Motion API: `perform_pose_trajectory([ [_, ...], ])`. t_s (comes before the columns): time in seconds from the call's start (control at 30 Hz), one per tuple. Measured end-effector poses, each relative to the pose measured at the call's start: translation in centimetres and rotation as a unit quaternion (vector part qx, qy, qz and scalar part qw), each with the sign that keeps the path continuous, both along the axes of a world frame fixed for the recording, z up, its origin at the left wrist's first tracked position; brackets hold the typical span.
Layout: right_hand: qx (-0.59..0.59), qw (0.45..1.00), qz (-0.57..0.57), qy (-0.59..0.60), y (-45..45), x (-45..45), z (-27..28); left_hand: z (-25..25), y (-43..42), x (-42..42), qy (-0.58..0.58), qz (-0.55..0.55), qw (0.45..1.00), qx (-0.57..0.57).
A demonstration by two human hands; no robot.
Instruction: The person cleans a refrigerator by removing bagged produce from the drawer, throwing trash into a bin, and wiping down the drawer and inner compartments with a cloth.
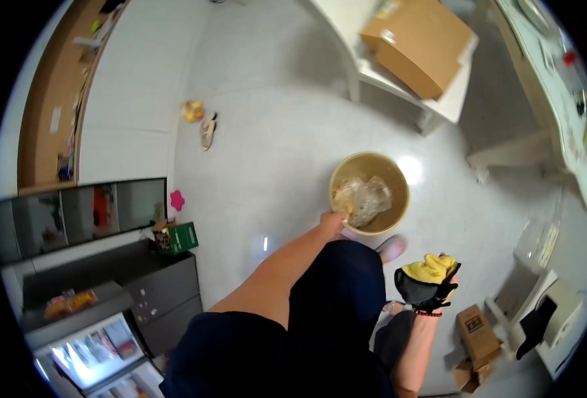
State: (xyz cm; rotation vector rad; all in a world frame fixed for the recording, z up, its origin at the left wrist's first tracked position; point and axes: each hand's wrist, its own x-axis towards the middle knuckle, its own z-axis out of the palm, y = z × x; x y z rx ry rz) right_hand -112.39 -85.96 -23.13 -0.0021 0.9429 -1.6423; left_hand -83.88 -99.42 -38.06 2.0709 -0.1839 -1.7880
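Observation:
My left hand grips the near left rim of a round tan bin on the floor, fingers closed over the edge. Crumpled clear plastic lies inside the bin. To the right and nearer my body, my right hand, with a red bead bracelet at its wrist, is closed on a yellow, grey and black fabric bundle. The bundle largely hides its fingers.
A cardboard box rests on a white table beyond the bin. More boxes stand at lower right. Dark drawers line the left. A shoe lies on the floor. Near my right arm is a sandalled foot.

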Motion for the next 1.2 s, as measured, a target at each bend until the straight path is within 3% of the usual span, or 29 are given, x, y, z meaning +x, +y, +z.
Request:
perform_pose_trajectory([
  [0.13, -0.027, 0.994, 0.101, 0.015, 0.0, 3.9, 6.2, 3.0, 7.4, 8.9, -0.010, 0.094, 0.995, -0.007],
  [0.2, -0.038, 0.986, 0.162, 0.030, 1.5, 4.2, 7.3, 7.0, 11.6, 11.4, -0.008, 0.161, 0.987, -0.011],
  [0.43, -0.105, 0.931, 0.347, -0.029, 2.0, 4.7, 15.6, 11.9, 22.4, 13.8, 0.023, 0.395, 0.918, -0.029],
  [0.5, -0.100, 0.929, 0.356, 0.008, 3.4, 5.6, 18.1, 14.2, 25.4, 15.0, 0.030, 0.441, 0.897, -0.007],
  [0.57, -0.017, 0.933, 0.358, -0.019, 3.0, 6.1, 19.6, 15.9, 26.9, 15.6, 0.012, 0.482, 0.876, 0.008],
  [0.67, -0.047, 0.910, 0.412, -0.010, 3.8, 5.5, 21.2, 18.3, 30.7, 15.9, -0.011, 0.533, 0.845, 0.027],
  [0.93, -0.058, 0.882, 0.467, -0.022, 8.4, 7.4, 24.2, 21.3, 40.5, 16.4, -0.063, 0.560, 0.826, -0.011],
  [1.07, -0.133, 0.851, 0.507, 0.037, 13.2, 11.6, 23.1, 19.0, 45.7, 18.7, -0.123, 0.513, 0.849, -0.028],
  [1.1, -0.164, 0.826, 0.537, 0.040, 14.3, 12.1, 23.3, 20.2, 47.4, 18.6, -0.126, 0.515, 0.848, -0.020],
  [1.2, -0.038, 0.831, 0.554, -0.034, 18.8, 17.3, 28.5, 26.3, 52.0, 22.1, -0.113, 0.515, 0.850, -0.018],
])
